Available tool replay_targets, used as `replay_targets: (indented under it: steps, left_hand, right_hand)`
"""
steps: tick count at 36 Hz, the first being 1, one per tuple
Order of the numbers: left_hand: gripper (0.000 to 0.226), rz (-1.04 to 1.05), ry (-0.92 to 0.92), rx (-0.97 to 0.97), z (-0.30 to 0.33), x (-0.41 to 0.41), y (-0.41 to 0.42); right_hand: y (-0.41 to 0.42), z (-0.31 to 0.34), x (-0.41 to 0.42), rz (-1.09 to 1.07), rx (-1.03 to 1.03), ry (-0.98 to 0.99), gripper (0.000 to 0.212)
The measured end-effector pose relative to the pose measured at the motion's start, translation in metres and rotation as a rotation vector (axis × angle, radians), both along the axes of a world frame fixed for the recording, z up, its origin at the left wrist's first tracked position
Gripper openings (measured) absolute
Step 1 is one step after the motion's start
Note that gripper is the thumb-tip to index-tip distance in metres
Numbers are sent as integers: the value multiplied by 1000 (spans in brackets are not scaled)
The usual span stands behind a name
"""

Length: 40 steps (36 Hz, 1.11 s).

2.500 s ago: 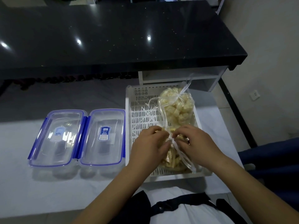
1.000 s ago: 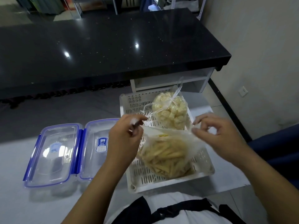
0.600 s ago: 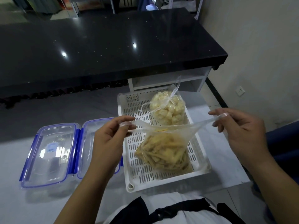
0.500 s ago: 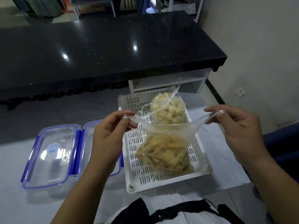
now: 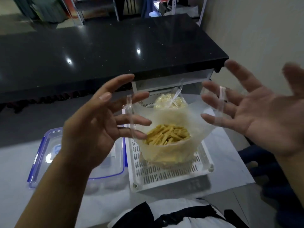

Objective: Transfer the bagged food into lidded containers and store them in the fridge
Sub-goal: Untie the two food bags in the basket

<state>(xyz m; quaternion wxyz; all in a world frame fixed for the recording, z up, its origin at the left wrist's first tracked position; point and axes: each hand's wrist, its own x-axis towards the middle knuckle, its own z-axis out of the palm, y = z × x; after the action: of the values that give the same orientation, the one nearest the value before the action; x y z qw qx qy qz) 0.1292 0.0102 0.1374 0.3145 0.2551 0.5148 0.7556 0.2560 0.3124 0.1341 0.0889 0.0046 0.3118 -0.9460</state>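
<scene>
The slotted tray [image 5: 166, 176] was white, the container [image 5: 39, 155] clear with blue clips, the sticks [image 5: 166, 134] yellow, the counter [image 5: 98, 51] speckled black.

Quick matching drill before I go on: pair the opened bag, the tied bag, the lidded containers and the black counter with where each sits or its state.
1 opened bag
2 tied bag
3 lidded containers
4 black counter

A left of the white tray
B far end of the tray
C beyond the tray
D mouth spread, near end of the tray

Pairs: 1-D, 2-B, 3-A, 4-C
</scene>
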Motion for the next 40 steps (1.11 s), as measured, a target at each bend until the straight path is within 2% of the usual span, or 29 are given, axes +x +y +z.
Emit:
replay_targets:
  steps: [3,6,8,14,18,21,24,29,32,36,40]
  left_hand:
    - [70,-74,-46,8,-8,19,-3]
    - [83,-16,-213,-148,-33,45,4]
    - [84,43,-240,-180,-44,53,8]
    - [77,40,-112,-83,-25,38,7]
    - [70,54,14,-121,-17,37,9]
    - [53,46,21,-207,-26,47,14]
    - [50,22,-35,-229,-35,57,12]
    - [65,-41,-104,-65,-24,51,-2]
    - [68,-9,-89,-103,-21,48,-2]
    - [83,5,-91,-224,-25,47,1]
    - [90,48,-104,-203,-22,37,-6]
  right_hand:
    - [0,-11,14,90,-63,-26,76]
    - [-10,-38,29,156,-118,-167,77]
    - [-16,-54,36,136,-128,-216,77]
    - [-11,-37,27,89,-143,-87,74]
    - [-11,-30,27,124,-159,-39,72]
    - [-13,-36,31,186,-200,-34,71]
    - [-15,-42,37,187,-197,-55,71]
    - [-8,-36,39,157,-120,-45,78]
    - [-7,-38,38,189,-140,-57,77]
    - [-9,-44,39,233,-183,-88,73]
    - [-4,-38,39,187,-157,-142,71]
